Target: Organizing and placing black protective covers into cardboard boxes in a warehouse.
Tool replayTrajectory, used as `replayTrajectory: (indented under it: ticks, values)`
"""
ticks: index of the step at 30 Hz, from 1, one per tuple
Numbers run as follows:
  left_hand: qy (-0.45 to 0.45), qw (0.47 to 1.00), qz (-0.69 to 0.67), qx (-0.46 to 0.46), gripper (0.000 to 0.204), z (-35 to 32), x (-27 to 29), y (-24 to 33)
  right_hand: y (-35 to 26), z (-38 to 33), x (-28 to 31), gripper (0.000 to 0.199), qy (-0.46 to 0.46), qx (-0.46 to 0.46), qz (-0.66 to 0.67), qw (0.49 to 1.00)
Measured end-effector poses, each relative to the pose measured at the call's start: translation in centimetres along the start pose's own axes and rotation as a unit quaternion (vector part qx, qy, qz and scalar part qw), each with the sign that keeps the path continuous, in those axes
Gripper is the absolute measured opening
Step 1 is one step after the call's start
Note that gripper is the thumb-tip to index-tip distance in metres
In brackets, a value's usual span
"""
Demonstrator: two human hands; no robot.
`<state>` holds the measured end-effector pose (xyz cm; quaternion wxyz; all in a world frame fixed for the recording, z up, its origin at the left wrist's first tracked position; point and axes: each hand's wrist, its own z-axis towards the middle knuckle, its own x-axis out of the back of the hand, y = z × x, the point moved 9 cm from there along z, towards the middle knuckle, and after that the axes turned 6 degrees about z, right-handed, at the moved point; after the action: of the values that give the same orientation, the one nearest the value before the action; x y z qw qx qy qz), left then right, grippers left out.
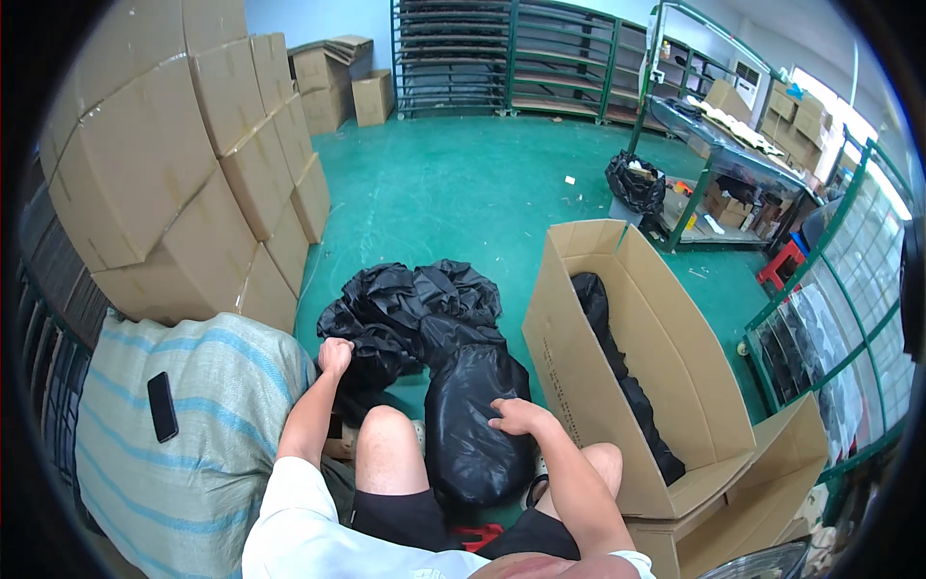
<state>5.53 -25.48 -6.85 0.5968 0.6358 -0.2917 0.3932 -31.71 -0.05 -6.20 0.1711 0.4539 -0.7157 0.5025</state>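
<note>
A stuffed, shiny black plastic bag (473, 439) stands on the floor between my knees. Its loose, crumpled black plastic (415, 299) spreads forward and left over the green floor. My left hand (336, 355) is closed in a fist at the left edge of that loose plastic and appears to grip a bit of it. On the right side of the filled bag rests my right hand (518, 417), fingers apart. Just right of the bag is an open cardboard carton (569, 357) holding a long black plastic bundle (627, 376).
A striped woven sack (222, 434) with a black phone (162, 405) on top sits at my left. Stacked cartons (145, 164) tower behind it. Green racks (564, 58) line the back wall. Right of the open carton are a green mesh cart (820, 261) and a workbench (733, 135).
</note>
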Motion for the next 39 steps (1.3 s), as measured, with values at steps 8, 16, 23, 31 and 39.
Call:
replayTrajectory:
  ticks: [8,16,23,31,39]
  values:
    - [0.052,0.949,-0.285,-0.123,0.022,-3.4,6.4,8.8,0.1,-2.2,0.7,0.058,0.018,-0.003,0.005,1.000]
    - [-0.039,0.707,-0.678,-0.199,0.007,-13.9,10.8,21.1,-1.9,-1.7,2.8,0.077,0.170,0.166,0.081,0.968]
    - [-0.527,0.338,-0.729,-0.279,0.030,-19.1,2.8,27.5,-8.2,-2.3,6.5,0.102,0.256,0.269,0.208,0.905]
    - [-0.383,0.542,-0.748,0.039,0.043,-18.7,-6.0,23.4,-3.3,-2.5,9.8,0.106,0.385,0.216,0.262,0.858]
    - [-0.421,0.545,-0.724,0.048,0.045,-20.8,-3.5,26.0,-5.7,-5.7,12.4,0.065,0.531,0.224,0.071,0.814]
